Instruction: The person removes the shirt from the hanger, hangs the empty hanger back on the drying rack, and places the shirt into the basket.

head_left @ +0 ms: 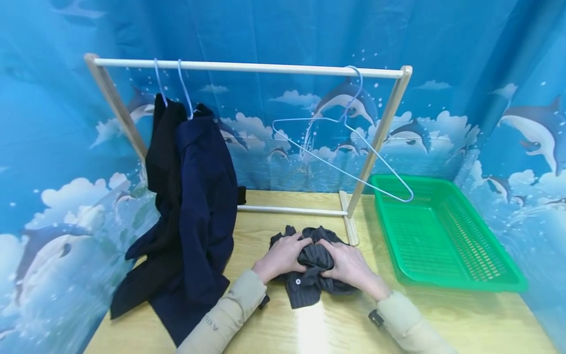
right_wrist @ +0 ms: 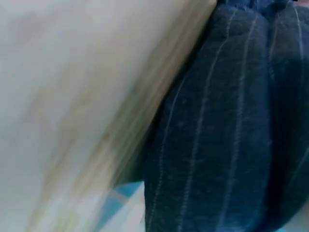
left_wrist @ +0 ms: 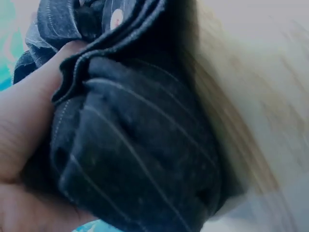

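1. We see the dark striped garment bunched on the table, between the left hand and the right hand.
2. Both hands' fingers are curled into the cloth, gripping it from either side.
3. Crumpled, it spreads widest from left to right; we see its buttoned flap pointing toward the person.
4. Letters mark the left sleeve, too small for us to read surely.

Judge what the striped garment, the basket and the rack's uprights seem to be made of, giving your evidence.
Striped garment: matte cloth, possibly woven cotton; it creases softly and shows stitching.
Basket: probably moulded plastic, slightly glossy, uniformly green with regular perforations.
Uprights: apparently wood, fairly matte, by their tan colour, though grain is unclear.
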`<action>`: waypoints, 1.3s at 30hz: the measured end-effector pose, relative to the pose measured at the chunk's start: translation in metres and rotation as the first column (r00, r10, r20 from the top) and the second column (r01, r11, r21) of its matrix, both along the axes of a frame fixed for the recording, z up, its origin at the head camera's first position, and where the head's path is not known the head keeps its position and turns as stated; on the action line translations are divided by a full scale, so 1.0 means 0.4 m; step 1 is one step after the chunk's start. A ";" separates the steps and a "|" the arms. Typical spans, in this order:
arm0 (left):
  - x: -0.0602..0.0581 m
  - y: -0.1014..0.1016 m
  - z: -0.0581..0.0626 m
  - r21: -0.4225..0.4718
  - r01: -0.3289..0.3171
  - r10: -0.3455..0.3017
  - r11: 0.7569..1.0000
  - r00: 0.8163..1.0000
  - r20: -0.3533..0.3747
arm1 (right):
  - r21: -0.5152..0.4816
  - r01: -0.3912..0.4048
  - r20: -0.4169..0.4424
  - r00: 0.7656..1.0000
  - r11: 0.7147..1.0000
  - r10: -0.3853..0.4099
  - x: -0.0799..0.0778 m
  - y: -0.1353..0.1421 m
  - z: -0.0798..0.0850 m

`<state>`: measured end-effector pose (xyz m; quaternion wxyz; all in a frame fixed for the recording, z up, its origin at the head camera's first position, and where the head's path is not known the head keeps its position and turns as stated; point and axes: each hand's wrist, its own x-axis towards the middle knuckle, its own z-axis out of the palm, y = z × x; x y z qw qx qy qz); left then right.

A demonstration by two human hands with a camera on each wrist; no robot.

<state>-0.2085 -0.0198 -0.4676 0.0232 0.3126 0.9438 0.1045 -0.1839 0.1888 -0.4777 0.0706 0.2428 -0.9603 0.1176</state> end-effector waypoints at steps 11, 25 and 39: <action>0.039 0.018 0.121 0.034 0.068 -0.051 0.997 0.932 -0.359 | 0.018 0.022 -0.409 0.912 1.000 -0.013 0.044 0.029 0.125; 0.048 0.104 0.244 0.063 0.189 -0.110 0.980 0.777 -0.620 | 0.034 0.041 -0.729 0.684 0.999 -0.003 0.083 0.141 0.222; 0.049 0.336 0.313 0.070 0.289 -0.155 0.955 0.684 -0.713 | -0.104 0.145 -0.819 0.548 0.984 -0.168 0.130 0.345 0.261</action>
